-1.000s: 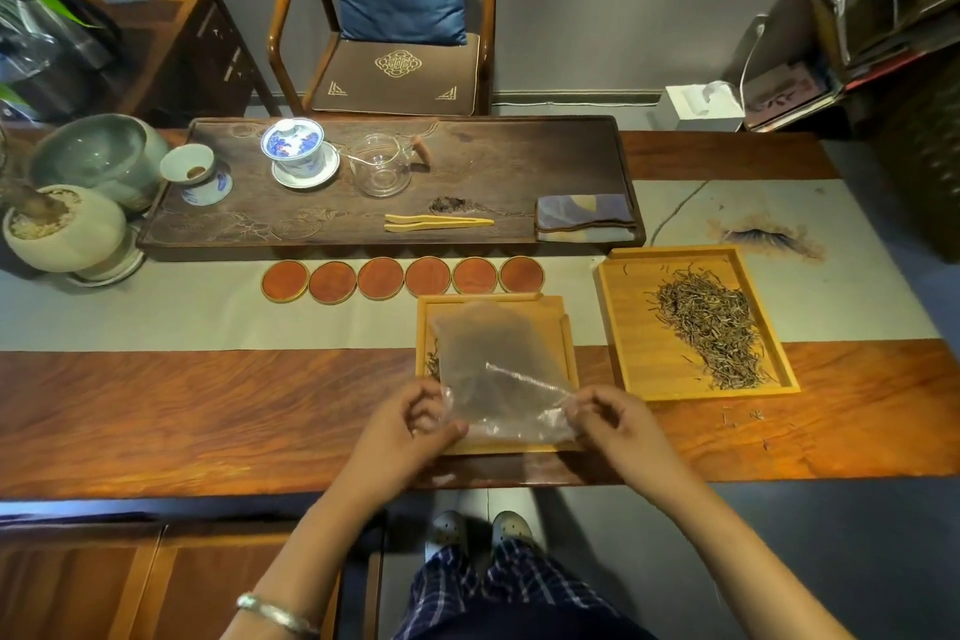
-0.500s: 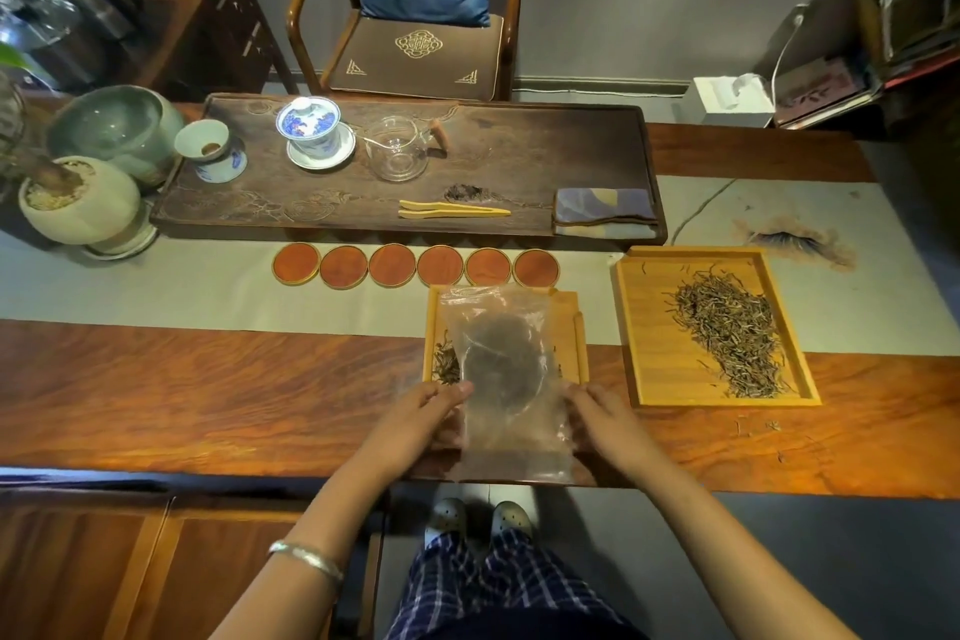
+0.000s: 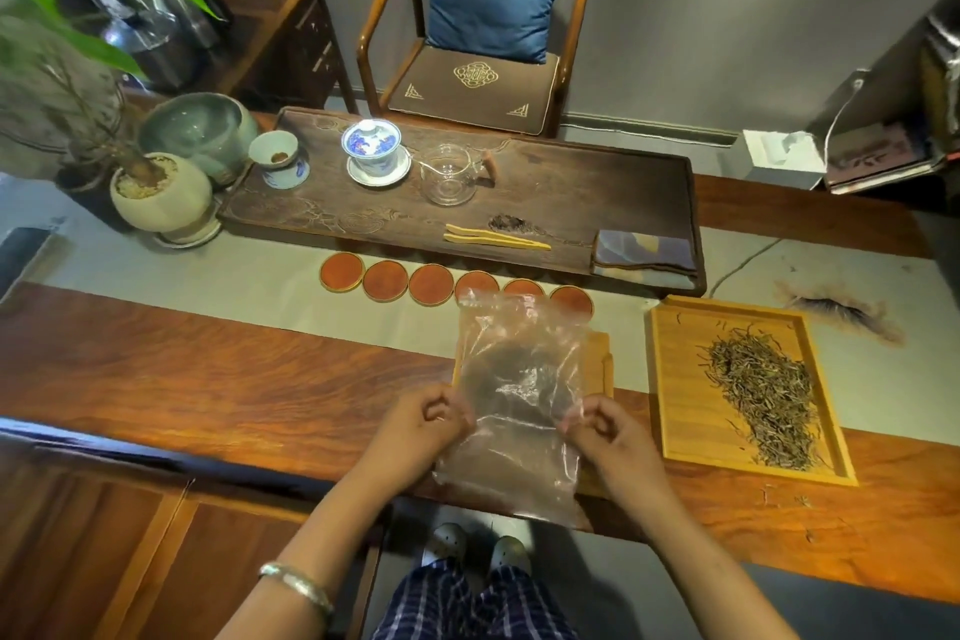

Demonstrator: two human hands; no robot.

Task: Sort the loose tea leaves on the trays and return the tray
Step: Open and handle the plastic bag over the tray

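A clear plastic bag (image 3: 519, 390) is held up over a small bamboo tray (image 3: 602, 369), hiding most of it and the dark tea leaves on it. My left hand (image 3: 421, 431) pinches the bag's left edge and my right hand (image 3: 608, 437) pinches its right edge. To the right lies a larger bamboo tray (image 3: 680, 405) with a long pile of loose tea leaves (image 3: 763, 390).
A row of round orange coasters (image 3: 384, 281) lies behind the bag. Further back, a dark tea tray (image 3: 571, 203) carries a gaiwan (image 3: 371, 153), a glass pitcher (image 3: 449, 174), bamboo tongs (image 3: 493, 237) and a folded cloth (image 3: 644, 257). Potted plant (image 3: 156, 187) at left.
Both hands have lifted the bag higher and drawn it taller over the small tray; their fingers now pinch its side edges. The view has tilted and shifted.
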